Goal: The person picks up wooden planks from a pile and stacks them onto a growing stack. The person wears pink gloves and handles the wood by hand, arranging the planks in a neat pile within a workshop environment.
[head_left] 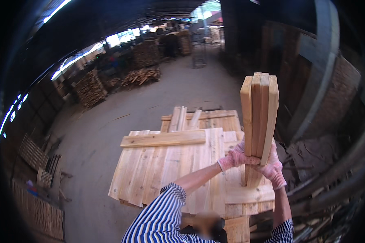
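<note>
I have the left hand [236, 157] and right hand [272, 165] clamped on upright planks [260, 115], already gathered; boards [170, 162] to the hands' left lie ungathered.

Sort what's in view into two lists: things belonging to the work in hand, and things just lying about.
Apparently in the work:
upright bundle of boards, gripped by the gloved left hand and right hand
pale planks laid side by side
crosswise plank on top

Apparently just lying about:
loose wood heap
stacked wood left of it
</note>
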Demonstrator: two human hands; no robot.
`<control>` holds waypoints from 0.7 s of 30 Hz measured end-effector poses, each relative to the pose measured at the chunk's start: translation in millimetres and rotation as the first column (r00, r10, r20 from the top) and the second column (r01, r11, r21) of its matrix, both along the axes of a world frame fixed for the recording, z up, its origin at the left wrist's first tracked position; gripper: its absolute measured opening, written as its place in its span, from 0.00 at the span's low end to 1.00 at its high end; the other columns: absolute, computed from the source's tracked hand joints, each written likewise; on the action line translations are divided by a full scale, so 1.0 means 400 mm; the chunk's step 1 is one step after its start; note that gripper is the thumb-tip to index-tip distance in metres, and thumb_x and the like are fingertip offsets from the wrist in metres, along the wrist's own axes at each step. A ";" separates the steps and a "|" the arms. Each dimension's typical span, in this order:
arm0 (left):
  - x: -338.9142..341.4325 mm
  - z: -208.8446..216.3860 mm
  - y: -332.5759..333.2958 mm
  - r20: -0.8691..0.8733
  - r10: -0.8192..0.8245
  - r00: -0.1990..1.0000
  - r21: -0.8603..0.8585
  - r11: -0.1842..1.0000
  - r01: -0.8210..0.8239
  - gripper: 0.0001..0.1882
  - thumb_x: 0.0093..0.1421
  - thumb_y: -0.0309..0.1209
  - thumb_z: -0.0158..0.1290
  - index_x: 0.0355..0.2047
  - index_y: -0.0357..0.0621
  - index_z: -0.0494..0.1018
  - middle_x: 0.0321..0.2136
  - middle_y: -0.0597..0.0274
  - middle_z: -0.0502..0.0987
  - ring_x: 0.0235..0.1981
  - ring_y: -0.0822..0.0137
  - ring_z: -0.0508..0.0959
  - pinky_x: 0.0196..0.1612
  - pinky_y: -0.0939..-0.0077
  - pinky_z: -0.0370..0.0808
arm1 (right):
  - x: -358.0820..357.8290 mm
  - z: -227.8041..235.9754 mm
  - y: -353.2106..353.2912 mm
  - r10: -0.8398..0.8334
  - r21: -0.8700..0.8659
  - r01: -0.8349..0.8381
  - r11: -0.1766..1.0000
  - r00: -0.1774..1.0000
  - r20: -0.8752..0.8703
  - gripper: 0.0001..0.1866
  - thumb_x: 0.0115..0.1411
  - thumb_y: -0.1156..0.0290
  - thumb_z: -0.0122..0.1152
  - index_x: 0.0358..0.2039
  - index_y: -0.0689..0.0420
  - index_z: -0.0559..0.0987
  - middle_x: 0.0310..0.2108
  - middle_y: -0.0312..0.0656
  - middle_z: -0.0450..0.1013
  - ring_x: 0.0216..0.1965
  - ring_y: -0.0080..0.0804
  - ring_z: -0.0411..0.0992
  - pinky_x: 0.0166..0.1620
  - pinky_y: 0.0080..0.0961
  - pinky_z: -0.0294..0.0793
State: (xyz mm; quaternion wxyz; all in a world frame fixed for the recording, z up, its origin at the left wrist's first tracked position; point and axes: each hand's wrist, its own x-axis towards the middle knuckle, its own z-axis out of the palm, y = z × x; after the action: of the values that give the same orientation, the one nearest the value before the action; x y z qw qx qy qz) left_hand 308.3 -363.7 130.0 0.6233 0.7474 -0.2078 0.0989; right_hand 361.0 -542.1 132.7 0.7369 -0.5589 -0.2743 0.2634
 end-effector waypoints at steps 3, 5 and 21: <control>0.017 -0.054 0.010 -0.234 -0.198 0.952 -0.510 0.859 0.053 0.35 0.61 0.46 0.65 0.63 0.40 0.70 0.57 0.56 0.78 0.59 0.61 0.76 0.63 0.62 0.74 | -0.084 0.155 -0.042 -0.058 -0.282 0.157 0.946 0.943 0.329 0.61 0.45 0.66 0.81 0.73 0.58 0.50 0.64 0.48 0.64 0.60 0.36 0.67 0.62 0.34 0.73; -0.043 -0.012 0.011 -0.253 -0.303 0.919 -0.809 0.587 -0.030 0.33 0.60 0.48 0.64 0.58 0.39 0.74 0.51 0.59 0.80 0.51 0.64 0.79 0.59 0.67 0.77 | -0.127 0.149 0.009 -0.131 -0.271 0.236 0.933 0.925 0.356 0.66 0.44 0.68 0.79 0.76 0.60 0.44 0.65 0.50 0.62 0.62 0.39 0.67 0.64 0.35 0.71; -0.380 -0.430 0.321 -0.318 -0.399 0.860 -0.931 0.303 -0.204 0.43 0.62 0.57 0.57 0.67 0.38 0.64 0.60 0.47 0.75 0.57 0.50 0.77 0.63 0.54 0.75 | -0.182 -0.161 0.089 -0.146 -0.845 0.454 0.282 0.891 0.430 0.48 0.53 0.38 0.68 0.72 0.38 0.63 0.63 0.61 0.64 0.64 0.56 0.66 0.63 0.45 0.68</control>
State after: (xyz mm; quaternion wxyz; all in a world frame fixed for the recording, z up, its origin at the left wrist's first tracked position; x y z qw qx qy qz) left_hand 156.5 -235.1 -41.9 0.9752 0.2184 0.0112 -0.0338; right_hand 288.1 -506.4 68.5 0.2765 -0.9477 -0.0605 0.1477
